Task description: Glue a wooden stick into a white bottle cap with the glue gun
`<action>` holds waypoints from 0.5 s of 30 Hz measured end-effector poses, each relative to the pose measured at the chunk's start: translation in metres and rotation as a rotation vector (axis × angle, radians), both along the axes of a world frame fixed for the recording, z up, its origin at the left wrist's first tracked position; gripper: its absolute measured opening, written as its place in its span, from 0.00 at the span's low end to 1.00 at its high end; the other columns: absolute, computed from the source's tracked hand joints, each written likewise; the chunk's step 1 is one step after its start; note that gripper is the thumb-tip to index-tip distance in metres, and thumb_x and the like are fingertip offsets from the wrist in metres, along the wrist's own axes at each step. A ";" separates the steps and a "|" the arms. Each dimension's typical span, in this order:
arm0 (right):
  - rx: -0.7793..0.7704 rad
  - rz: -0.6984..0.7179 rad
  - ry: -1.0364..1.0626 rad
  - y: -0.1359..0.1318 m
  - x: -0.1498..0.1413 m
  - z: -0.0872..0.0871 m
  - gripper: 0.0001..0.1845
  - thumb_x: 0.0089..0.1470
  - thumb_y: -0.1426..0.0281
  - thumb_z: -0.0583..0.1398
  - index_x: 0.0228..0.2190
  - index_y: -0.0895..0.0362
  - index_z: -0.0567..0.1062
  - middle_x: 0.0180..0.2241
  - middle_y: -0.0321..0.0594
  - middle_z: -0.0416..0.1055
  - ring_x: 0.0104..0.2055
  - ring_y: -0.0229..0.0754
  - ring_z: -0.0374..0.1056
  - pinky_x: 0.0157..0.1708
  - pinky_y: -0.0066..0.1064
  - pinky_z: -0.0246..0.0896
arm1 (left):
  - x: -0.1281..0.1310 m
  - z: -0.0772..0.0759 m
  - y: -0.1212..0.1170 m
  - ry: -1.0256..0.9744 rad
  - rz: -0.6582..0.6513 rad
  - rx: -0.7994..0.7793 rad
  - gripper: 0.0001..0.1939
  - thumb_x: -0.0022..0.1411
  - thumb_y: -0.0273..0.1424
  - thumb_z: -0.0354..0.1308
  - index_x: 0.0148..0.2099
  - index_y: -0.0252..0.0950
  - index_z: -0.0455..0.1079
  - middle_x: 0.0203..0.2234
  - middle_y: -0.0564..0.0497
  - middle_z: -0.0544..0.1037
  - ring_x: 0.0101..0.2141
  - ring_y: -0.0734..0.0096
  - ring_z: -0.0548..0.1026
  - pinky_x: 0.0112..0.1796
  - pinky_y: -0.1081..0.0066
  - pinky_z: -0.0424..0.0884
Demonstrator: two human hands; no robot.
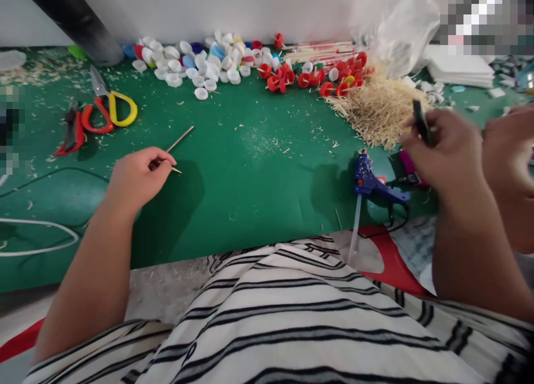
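My left hand [142, 175] is closed around a thin wooden stick [181, 137] above the green table. A pale pointed tip pokes out below the fingers; whether it belongs to the same stick I cannot tell. Over at the right, my right hand [448, 144] grips a short, dark, narrow object [421, 122] whose kind I cannot make out. Beneath that hand is a magenta item [411, 166], partly covered. Left of it lies a blue glue gun [369, 178], its clear glue stick reaching past the table edge. Pale shredded fibre [379, 108] is heaped just beyond.
White and coloured bottle caps [200, 67] are piled along the back, beside red caps [287, 78] with sticks through them. Scissors [110, 103] and red-handled cutters [73, 131] lie at left. Another person's hand [509, 150] is close on the right. White foam sheets [459, 67] are stacked behind.
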State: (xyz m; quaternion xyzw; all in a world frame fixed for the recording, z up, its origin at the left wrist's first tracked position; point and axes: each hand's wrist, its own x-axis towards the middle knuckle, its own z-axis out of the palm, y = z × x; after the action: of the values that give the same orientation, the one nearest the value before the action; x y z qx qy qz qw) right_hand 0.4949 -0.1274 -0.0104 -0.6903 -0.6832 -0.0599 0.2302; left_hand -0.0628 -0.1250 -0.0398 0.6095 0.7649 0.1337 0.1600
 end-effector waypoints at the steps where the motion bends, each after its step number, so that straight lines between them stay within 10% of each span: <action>1: -0.103 0.027 -0.029 -0.017 0.004 -0.004 0.18 0.63 0.56 0.62 0.47 0.55 0.80 0.36 0.44 0.78 0.35 0.46 0.75 0.35 0.38 0.66 | -0.001 -0.001 0.000 -0.004 0.000 0.003 0.15 0.64 0.32 0.57 0.47 0.39 0.83 0.30 0.56 0.78 0.28 0.72 0.70 0.33 0.73 0.62; 5: -0.411 0.051 -0.173 -0.068 0.013 -0.022 0.32 0.55 0.43 0.62 0.48 0.54 0.81 0.43 0.50 0.83 0.42 0.59 0.79 0.39 0.47 0.70 | -0.006 -0.009 0.002 -0.028 -0.004 0.039 0.14 0.63 0.33 0.58 0.46 0.39 0.83 0.28 0.56 0.78 0.28 0.72 0.70 0.32 0.72 0.62; 15: -0.367 -0.005 0.087 -0.077 0.000 -0.025 0.22 0.54 0.45 0.65 0.39 0.48 0.82 0.42 0.47 0.84 0.40 0.60 0.77 0.38 0.49 0.67 | 0.020 0.007 -0.012 -0.182 -0.314 0.003 0.11 0.68 0.37 0.58 0.45 0.38 0.78 0.41 0.51 0.86 0.39 0.68 0.77 0.46 0.70 0.71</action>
State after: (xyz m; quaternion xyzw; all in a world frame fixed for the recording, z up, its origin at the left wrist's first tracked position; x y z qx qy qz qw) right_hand 0.4949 -0.2042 -0.0355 -0.7243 -0.6705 0.0951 0.1297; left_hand -0.0432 -0.1368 -0.0331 0.7072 0.6424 0.1630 0.2464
